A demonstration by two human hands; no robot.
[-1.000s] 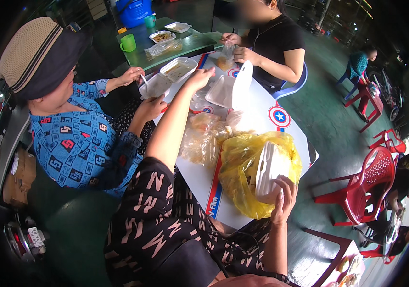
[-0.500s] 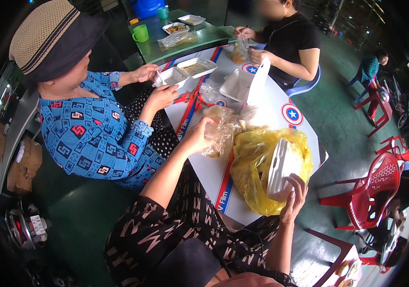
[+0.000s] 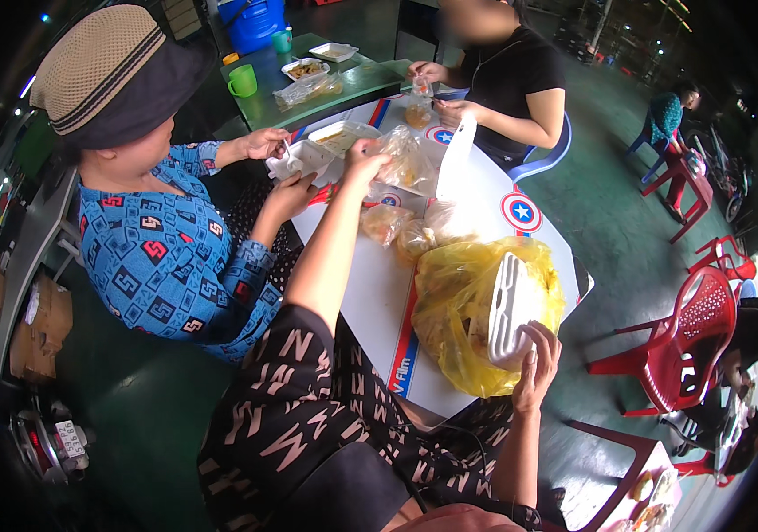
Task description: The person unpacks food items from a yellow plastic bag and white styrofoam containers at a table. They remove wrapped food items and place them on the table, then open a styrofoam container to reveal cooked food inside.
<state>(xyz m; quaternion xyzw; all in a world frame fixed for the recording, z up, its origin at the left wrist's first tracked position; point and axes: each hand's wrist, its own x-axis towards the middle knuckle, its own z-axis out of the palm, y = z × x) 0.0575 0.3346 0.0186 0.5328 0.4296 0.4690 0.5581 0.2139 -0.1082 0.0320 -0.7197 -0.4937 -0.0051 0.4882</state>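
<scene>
Foam container [image 3: 510,306], white and closed, stands on edge at the near right of the white bench [image 3: 379,293], leaning against the yellow plastic bag [image 3: 459,301]. Right hand [image 3: 534,363] is under it, fingers curled up around its lower edge, gripping it. Left hand [image 3: 365,160] is well away from that box, stretched far across the bench, fingers pinching the top of a clear plastic bag [image 3: 410,164] with yellowish food inside. So one hand near, one hand far, and the container sits right at the near one.

Between the two hands lie two more small clear food bags [image 3: 401,230], just beside the yellow bag. A white foam lid [image 3: 454,164] stands upright next to the pinched bag.

On the left sits a person in a blue patterned shirt [image 3: 166,257] and a knitted cap, both their hands at an open foam tray [image 3: 325,142] of food. Across the bench a person in a black top [image 3: 512,75] holds another small bag. Behind them a green table [image 3: 308,93] carries a green mug [image 3: 241,80] and a tray. Red plastic chairs [image 3: 689,337] stand off to the right.
</scene>
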